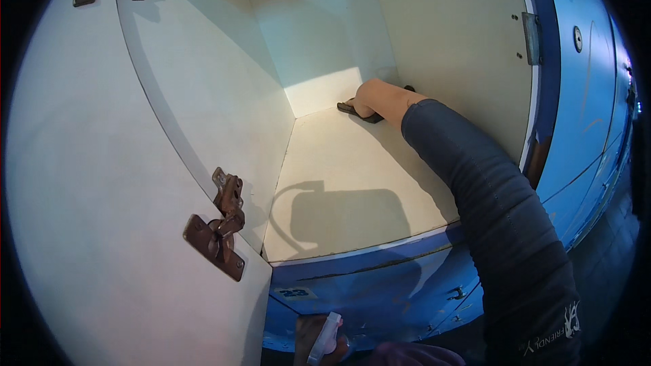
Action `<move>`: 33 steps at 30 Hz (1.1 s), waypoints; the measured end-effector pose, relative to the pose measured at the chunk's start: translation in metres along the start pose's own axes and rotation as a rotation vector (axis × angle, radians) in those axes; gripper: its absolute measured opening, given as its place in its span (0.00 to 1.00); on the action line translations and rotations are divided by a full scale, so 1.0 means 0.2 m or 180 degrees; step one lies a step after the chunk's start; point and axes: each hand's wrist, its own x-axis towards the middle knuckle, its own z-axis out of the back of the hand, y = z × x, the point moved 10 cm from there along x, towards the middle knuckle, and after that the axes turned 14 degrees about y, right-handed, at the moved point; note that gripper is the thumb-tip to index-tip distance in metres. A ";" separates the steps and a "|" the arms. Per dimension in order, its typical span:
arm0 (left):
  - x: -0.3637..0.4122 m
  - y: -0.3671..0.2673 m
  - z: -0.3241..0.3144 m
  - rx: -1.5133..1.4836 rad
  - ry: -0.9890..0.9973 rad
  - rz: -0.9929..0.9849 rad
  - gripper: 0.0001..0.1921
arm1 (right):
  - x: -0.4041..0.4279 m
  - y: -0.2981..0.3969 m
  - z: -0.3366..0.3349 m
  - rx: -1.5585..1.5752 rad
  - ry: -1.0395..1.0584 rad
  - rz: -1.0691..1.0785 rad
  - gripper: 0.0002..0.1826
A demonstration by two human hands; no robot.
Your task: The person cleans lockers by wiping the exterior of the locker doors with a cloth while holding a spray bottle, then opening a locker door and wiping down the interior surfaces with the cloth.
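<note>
My right hand (368, 96) reaches deep into an open locker compartment, near the back right of its pale floor (330, 162). Under that hand lies a flat dark piece, probably a cloth (375, 118), pressed against the floor; the fingers are mostly hidden. A dark sleeve (488, 183) covers most of the right arm. Low in the picture, outside the compartment, my left hand (306, 333) is closed around what looks like a spray bottle with a whitish trigger head (325, 338). The bottle's lower part is hard to make out.
At the left the white locker door (112, 178) stands wide, on rusty hinges (218, 244). A metal strike plate (531, 39) sits on the right front edge. Blue locker doors (585, 81) with small handles (457, 293) continue right and below. A head-shaped shadow falls on the compartment floor.
</note>
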 end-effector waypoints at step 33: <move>-0.05 -0.07 0.05 -0.0460 -0.0228 -0.0251 0.22 | -0.34 0.14 -0.11 -0.0948 0.0542 -0.0160 0.14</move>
